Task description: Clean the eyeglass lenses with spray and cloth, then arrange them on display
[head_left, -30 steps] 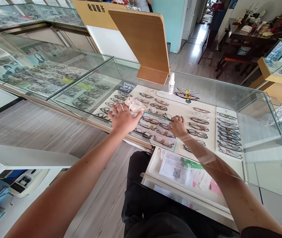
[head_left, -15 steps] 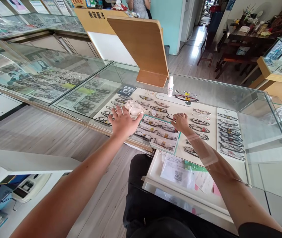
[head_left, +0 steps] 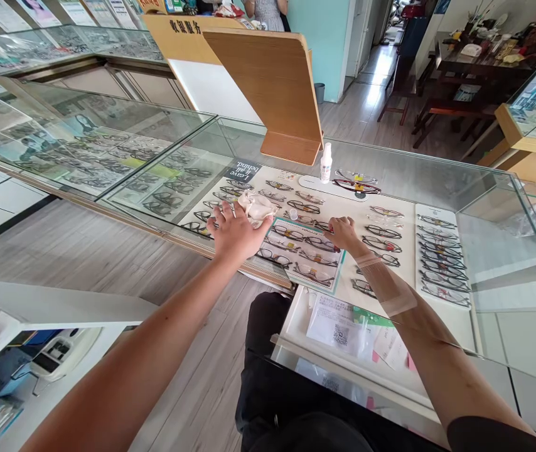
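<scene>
My left hand [head_left: 236,233] lies flat on top of the glass display case [head_left: 437,172], fingers spread. Its fingertips touch a crumpled white cloth [head_left: 257,205]. My right hand [head_left: 343,233] reaches inside the case under the glass. Its fingers are curled in a pinch on a dark pair of glasses [head_left: 323,226] at the far right corner of a teal-edged tray [head_left: 341,270] that holds rows of frames. More frames lie in rows on the white shelf around the tray.
A white spray bottle [head_left: 326,162], a wooden stand [head_left: 272,88] and a pair of glasses on a white pad [head_left: 356,186] sit on the case top. A white tray of frames [head_left: 443,257] lies at right. Papers [head_left: 343,323] lie on the lower shelf. A person [head_left: 268,7] stands at the back.
My right hand has shifted slightly toward the far corner of the teal-edged tray. My left hand stays on the glass by the cloth. The view has tilted a little.
</scene>
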Demonstrator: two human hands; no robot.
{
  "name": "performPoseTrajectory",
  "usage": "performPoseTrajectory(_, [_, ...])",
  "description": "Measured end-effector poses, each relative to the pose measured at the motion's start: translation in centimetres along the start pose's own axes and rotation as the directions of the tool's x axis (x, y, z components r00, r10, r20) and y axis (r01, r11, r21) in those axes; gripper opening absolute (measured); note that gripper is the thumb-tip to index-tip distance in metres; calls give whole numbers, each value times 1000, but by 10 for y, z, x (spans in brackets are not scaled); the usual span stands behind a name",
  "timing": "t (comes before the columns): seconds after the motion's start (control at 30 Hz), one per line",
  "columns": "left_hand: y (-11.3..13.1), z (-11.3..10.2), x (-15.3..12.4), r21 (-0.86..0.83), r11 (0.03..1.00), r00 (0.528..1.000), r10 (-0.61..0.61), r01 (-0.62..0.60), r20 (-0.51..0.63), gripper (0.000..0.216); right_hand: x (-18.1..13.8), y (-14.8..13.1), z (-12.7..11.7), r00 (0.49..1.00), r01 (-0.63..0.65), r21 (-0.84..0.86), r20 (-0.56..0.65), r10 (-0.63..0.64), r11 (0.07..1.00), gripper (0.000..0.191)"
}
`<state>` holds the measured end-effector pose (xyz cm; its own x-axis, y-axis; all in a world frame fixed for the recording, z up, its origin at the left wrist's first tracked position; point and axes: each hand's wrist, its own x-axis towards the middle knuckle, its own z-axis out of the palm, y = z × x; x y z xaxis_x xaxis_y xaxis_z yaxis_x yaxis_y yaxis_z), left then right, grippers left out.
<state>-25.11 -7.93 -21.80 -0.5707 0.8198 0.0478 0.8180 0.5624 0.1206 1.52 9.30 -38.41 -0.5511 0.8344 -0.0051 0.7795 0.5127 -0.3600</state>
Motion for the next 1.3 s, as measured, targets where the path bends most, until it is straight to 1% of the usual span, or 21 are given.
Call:
performPoseTrajectory(0.1, [1,-1,0,-2,1000,1000,-5,5,6,114,-5,-2,-4,1000,9,-5,-15,-9,1000,23])
performPoseTrajectory(0.23, [1,1,1,-3,1000,1000,-7,7,6,113,-19,-11,-21,996,22,-6,-81,-23,1000,21])
performPoseTrajectory(0.3, [1,1,2,-3,1000,1000,-7,7,2,113,-32,-23,-31,992,33,1,-122,-32,999,20])
performPoseTrajectory(0.37, [2,2,2,-1,1000,1000,-7,7,-4,113,-52,-41,-37,990,53,18,-132,-50,998,23])
performPoseTrajectory(0.43, [2,1,2,-2,1000,1000,-4,4,-2,113,-81,-65,-38,993,84,43,-82,-80,996,25])
performPoseTrajectory(0.53, [2,-1,1,-8,1000,1000,3,-3,7,113,-135,-102,-34,989,118,88,79,-125,989,35])
performPoseTrajectory(0.6, [2,-1,2,-12,1000,1000,6,-6,2,113,-174,-122,-37,970,135,123,188,-156,983,43])
performPoseTrajectory(0.63, [2,-1,2,-13,1000,1000,8,-8,-1,112,-192,-130,-42,955,147,143,236,-178,979,46])
performPoseTrajectory(0.7, [2,0,2,-14,1000,1000,8,-8,-6,112,-224,-141,-61,915,171,209,329,-234,963,53])
performPoseTrajectory(0.73, [2,0,2,-15,1000,1000,8,-8,-7,113,-236,-145,-75,882,153,281,393,-259,948,55])
performPoseTrajectory(0.77, [1,0,3,-16,1000,1000,9,-9,-8,113,-246,-147,-90,863,119,350,426,-271,929,56])
performPoseTrajectory(0.8, [1,0,2,-17,1000,1000,10,-10,-9,113,-253,-147,-105,853,90,401,441,-278,912,56])
performPoseTrajectory(0.83, [1,0,2,-18,1000,1000,12,-12,-9,114,-256,-147,-122,854,89,432,430,-291,898,56])
performPoseTrajectory(0.87, [1,0,2,-19,1000,1000,14,-15,-9,114,-254,-144,-138,866,124,433,392,-311,893,53])
performPoseTrajectory(0.9, [1,0,2,-19,1000,1000,17,-17,-6,114,-247,-140,-154,887,186,396,325,-327,899,50])
performPoseTrajectory(0.97, [1,0,1,-20,1000,1000,18,-18,-4,114,-219,-126,-184,932,310,212,125,-340,927,38])
performPoseTrajectory(1.03, [1,0,1,-23,1000,1000,16,-16,-5,113,-174,-105,-210,959,279,5,-61,-278,960,33])
performPoseTrajectory(1.1, [1,0,1,-30,999,1000,16,-16,-9,113,-122,-79,-229,961,177,-163,-185,-206,971,32])
performPoseTrajectory(1.13, [1,1,1,-32,999,1000,17,-17,-13,113,-97,-67,-236,962,133,-233,-203,-182,963,30])
performPoseTrajectory(1.2, [1,1,2,-34,999,1000,22,-22,-18,113,-52,-46,-244,969,38,-312,-220,-111,949,30])
performPoseTrajectory(1.3, [-1,3,4,-29,999,1000,23,-24,-17,115,-4,-29,-244,991,19,-365,-117,-67,931,30])
